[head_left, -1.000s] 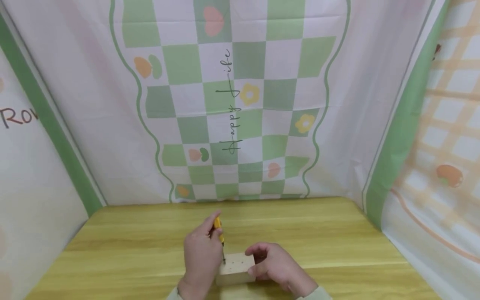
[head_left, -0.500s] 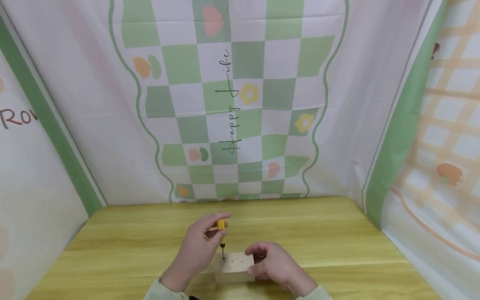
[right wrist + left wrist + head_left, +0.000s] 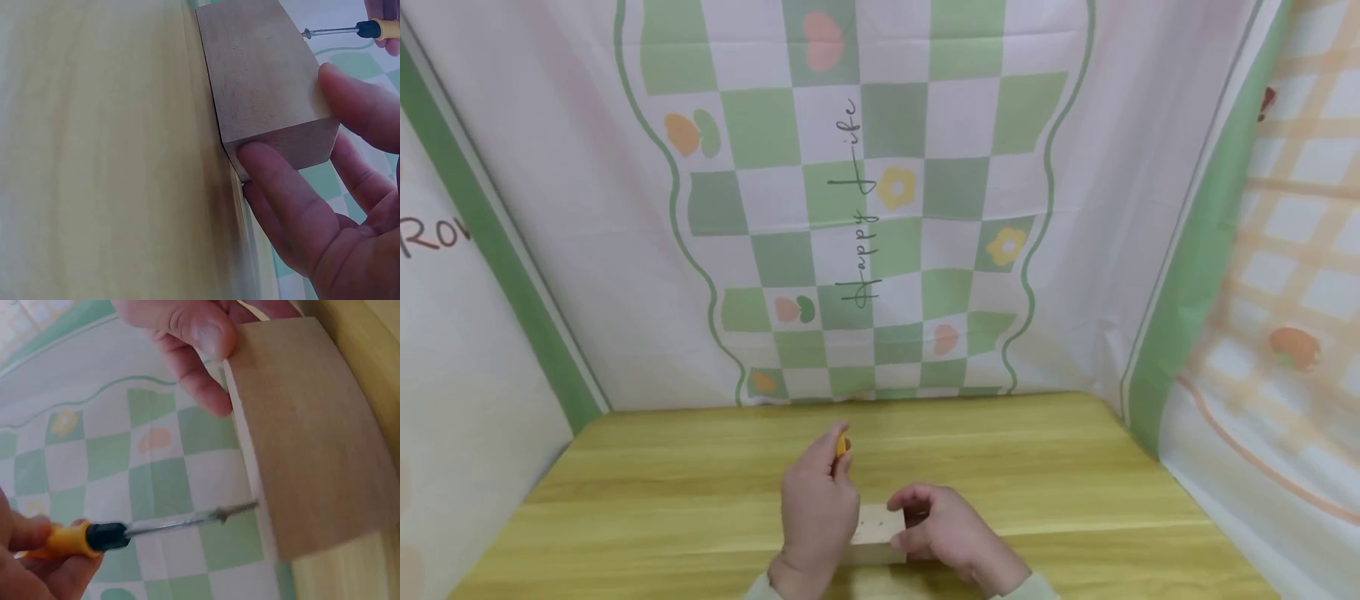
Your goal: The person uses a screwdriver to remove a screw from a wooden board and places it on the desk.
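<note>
A pale wooden block with small holes in its top face lies on the table in front of me. My left hand pinches the yellow handle of a screwdriver between thumb and fingers. In the left wrist view the screwdriver's shaft meets a screw that stands out of the block's top, near one end. My right hand grips the block's right end, its thumb and fingers spread over the sides and corner. From the head view, my left hand hides the screw and the screwdriver's shaft.
The yellow wood-grain table runs back to a hanging cloth with green and white checks. More printed cloth hangs at the left and at the right.
My left hand has turned on the screwdriver's handle, its wrist swinging out to the left and then back inward. My right hand and the block have stayed in place.
</note>
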A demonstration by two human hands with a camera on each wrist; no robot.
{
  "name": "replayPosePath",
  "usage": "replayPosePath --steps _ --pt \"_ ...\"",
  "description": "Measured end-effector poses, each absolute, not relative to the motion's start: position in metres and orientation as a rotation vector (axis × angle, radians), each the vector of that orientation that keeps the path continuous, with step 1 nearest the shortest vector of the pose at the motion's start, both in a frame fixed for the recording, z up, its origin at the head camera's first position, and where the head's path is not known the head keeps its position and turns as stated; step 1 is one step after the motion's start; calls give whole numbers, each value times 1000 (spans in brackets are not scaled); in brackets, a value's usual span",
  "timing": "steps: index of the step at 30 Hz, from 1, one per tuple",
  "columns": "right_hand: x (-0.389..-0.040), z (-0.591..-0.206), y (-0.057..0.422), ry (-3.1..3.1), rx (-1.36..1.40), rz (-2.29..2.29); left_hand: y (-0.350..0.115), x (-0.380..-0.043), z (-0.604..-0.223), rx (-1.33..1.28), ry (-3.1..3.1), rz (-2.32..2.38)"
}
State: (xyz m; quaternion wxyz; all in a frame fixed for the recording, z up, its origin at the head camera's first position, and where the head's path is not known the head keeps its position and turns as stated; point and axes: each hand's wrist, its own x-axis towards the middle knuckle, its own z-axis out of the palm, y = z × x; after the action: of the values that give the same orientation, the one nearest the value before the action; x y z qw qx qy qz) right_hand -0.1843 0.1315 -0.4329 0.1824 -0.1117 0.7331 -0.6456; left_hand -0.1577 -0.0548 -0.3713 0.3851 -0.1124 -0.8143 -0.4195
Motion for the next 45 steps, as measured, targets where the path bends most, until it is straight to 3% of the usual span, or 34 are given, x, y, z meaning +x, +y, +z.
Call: replayPosePath --steps 9,15,24,35,45 --pt "-186 -435 132 2083 -298 -1806 -102 -171 -359 -747 -2356 -1714" --pt "-184 -433 131 2075 -298 -1815 -119 -181 -357 -853 -2382 -1836" --pt "-184 -433 130 2074 -299 -1819 -114 -181 -355 -735 -2286 -1866" --pt "-185 -435 130 2093 -295 -1823 -73 -160 -362 -206 -2111 -1394" --pt "-185 -435 130 2090 -301 -1813 -73 -157 -357 -270 -2287 -1176"
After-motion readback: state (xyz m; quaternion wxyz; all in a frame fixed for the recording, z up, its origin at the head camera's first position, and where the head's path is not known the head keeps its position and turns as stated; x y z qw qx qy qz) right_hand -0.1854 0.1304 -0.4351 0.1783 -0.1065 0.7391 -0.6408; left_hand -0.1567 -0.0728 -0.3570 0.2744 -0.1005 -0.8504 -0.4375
